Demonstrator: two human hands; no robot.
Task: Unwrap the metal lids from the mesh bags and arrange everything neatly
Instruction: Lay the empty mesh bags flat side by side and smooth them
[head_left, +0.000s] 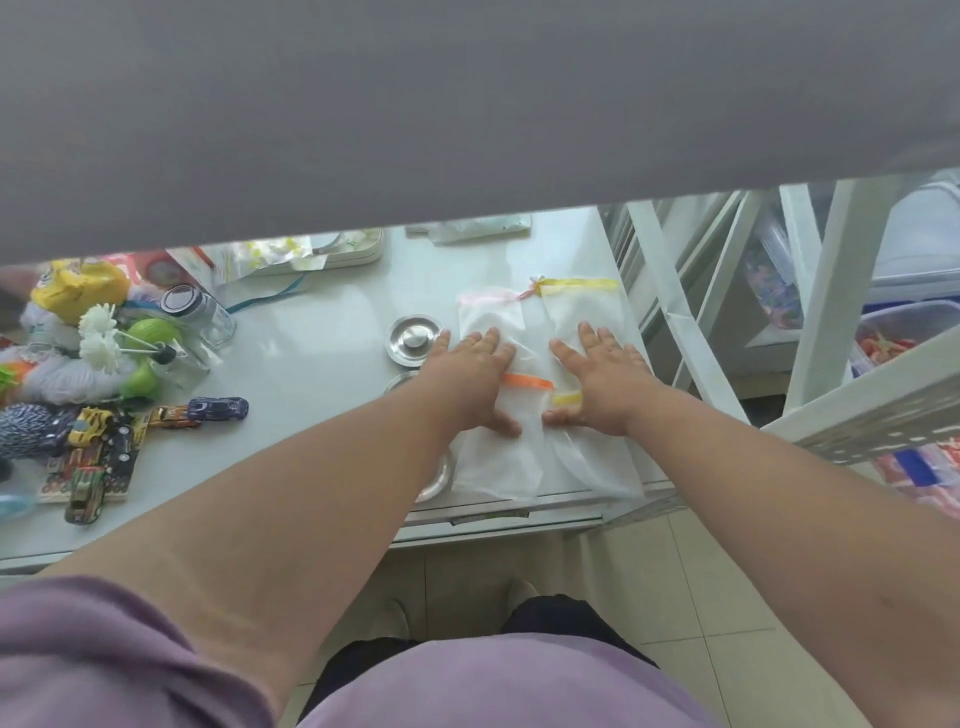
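Both hands — left (470, 376), right (602, 376) — pressed flat, fingers spread, gripping nothing, on mesh bags (493, 462).

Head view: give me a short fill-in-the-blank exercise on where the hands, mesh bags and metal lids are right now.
1. Both hands, left hand and right hand, press ____ on the mesh bags.
2. The round metal lid with a knob lies to the ____ of the bags.
3. The bag trim beside the left hand is ____.

Missing words: flat; left; orange
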